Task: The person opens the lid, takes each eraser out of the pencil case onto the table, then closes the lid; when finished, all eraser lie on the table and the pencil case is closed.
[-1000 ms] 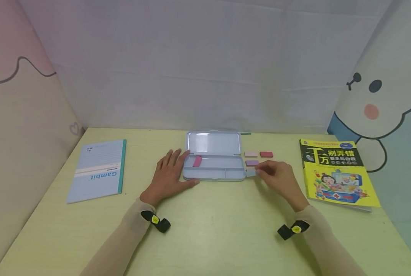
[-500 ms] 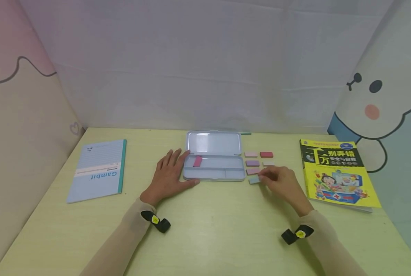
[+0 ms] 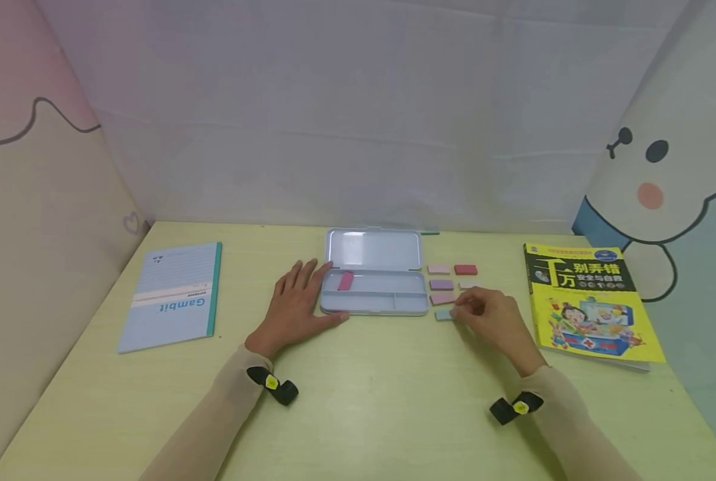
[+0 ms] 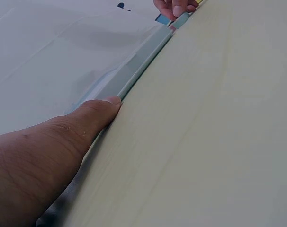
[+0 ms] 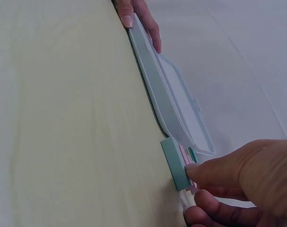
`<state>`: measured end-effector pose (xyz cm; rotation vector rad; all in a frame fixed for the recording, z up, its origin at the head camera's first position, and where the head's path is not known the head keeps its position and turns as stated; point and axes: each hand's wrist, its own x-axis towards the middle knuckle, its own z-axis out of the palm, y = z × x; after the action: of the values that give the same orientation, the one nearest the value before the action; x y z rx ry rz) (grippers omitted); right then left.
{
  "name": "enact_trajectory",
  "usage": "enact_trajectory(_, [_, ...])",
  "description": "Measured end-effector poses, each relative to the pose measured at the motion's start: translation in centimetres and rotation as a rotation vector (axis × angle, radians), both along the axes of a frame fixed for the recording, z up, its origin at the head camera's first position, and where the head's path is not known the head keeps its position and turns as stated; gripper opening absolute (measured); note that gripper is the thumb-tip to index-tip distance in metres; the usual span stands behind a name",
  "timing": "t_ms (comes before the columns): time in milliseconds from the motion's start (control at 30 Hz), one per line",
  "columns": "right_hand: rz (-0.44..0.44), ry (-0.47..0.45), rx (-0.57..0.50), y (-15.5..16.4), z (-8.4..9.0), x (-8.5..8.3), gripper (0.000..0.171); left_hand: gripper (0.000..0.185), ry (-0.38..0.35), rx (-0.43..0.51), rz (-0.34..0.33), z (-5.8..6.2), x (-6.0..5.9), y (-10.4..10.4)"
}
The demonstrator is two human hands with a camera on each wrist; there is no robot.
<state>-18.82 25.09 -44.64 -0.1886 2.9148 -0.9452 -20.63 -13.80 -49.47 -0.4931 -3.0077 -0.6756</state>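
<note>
A pale blue tin case (image 3: 364, 312) lies with its lid up, and a bright pink block (image 3: 346, 281) sits at the left of its rear compartment. My left hand (image 3: 298, 304) rests at the case's left end with fingers spread, its thumb (image 4: 98, 113) along the front edge. My right hand (image 3: 490, 321) pinches a light blue-green eraser-like block (image 5: 174, 163) off the case's front right corner, at the near end of a group of blocks. Just behind it lie a pink block (image 3: 442, 299), a purple block (image 3: 441, 284) and a partly covered white block (image 3: 469, 285).
A pale pink block (image 3: 439, 269) and a red block (image 3: 465, 269) lie farthest back in the group. To the left is a notebook (image 3: 171, 297). A yellow book (image 3: 592, 307) lies at the right. White cloth (image 3: 358, 133) hangs behind the table (image 3: 364, 401).
My right hand has moved slightly right and nearer the front, bringing the light blue-green block with it. The pink and white blocks have come into view. My left hand has stayed put.
</note>
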Motion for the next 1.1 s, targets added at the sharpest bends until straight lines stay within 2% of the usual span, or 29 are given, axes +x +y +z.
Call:
enact_trajectory(367, [-0.004, 0.008, -0.003, -0.1, -0.1, 0.0, 0.019, 0.103, -0.007, 0.002, 0.0, 0.1, 0.0, 0.0])
enact_trajectory(633, [0.054, 0.092, -0.012, -0.3, -0.1, -0.1, 0.016, 0.103, 0.002, 0.006, 0.001, -0.1, 0.0, 0.0])
enact_trajectory(1100, [0.163, 0.151, -0.109, -3.3, 1.1, -1.9, 0.03, 0.103, 0.0, 0.002, 0.004, 0.0, 0.0, 0.1])
